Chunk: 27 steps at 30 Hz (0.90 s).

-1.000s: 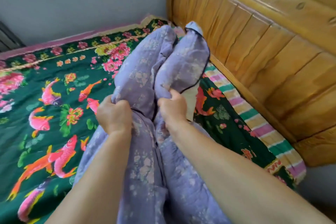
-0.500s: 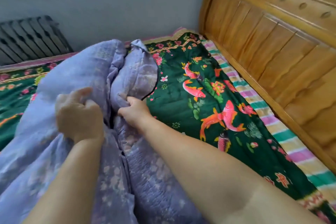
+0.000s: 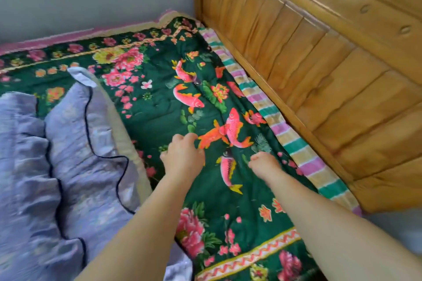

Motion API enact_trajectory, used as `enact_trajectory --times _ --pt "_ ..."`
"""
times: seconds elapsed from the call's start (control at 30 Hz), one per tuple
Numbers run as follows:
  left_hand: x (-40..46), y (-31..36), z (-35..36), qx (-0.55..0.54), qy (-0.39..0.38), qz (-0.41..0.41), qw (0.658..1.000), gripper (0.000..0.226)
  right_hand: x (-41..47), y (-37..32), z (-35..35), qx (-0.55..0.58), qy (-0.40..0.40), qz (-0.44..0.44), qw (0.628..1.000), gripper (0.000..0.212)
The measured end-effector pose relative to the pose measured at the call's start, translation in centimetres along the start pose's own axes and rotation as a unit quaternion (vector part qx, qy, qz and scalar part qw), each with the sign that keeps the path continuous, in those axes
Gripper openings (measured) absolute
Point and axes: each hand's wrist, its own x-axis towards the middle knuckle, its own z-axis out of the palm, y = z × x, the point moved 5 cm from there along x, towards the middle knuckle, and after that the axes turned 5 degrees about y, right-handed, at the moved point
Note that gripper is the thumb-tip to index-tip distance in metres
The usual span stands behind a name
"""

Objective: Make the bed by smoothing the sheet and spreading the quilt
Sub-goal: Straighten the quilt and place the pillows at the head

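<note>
Head view, left hand and right hand grip loosely curled, holding nothing, over green sheet.

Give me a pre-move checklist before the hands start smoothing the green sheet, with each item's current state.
1. Left hand free of the quilt: ok, it holds nothing, fingers loosely curled over the sheet.
2. Right hand free: ok, no fabric in its grip.
3. Purple quilt clear of the area to smooth: ok, it lies bunched to the left.
4. Green sheet flat: not ok, creases show near the fish print.
5. Sheet edge square along the wooden headboard: cannot tell, the striped underlayer shows beside it.
6. Hands touching the sheet: cannot tell.
</note>
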Motion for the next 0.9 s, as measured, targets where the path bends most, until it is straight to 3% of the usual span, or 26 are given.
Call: enact_trajectory --times 0.27,0.57,0.7,0.9 --pt "1.2 8.9 13.9 0.028 -0.123 -0.020 0.992 0.039 9.9 15.2 -2.7 -0.033 0.018 0.084 0.996 0.042" --pt "2.3 12.5 24.6 0.037 -0.195 -0.060 0.978 0.038 20.2 21.8 -4.1 -0.085 0.054 0.071 0.992 0.050" --pt "2.2 11.4 27.8 0.066 -0.215 -0.078 0.971 0.039 23.3 22.2 -2.9 -0.116 0.029 0.023 0.993 0.077" --pt "1.7 9.9 31.3 0.081 -0.252 -0.083 0.961 0.040 26.6 23.0 -1.5 -0.156 0.007 0.053 0.986 0.117"
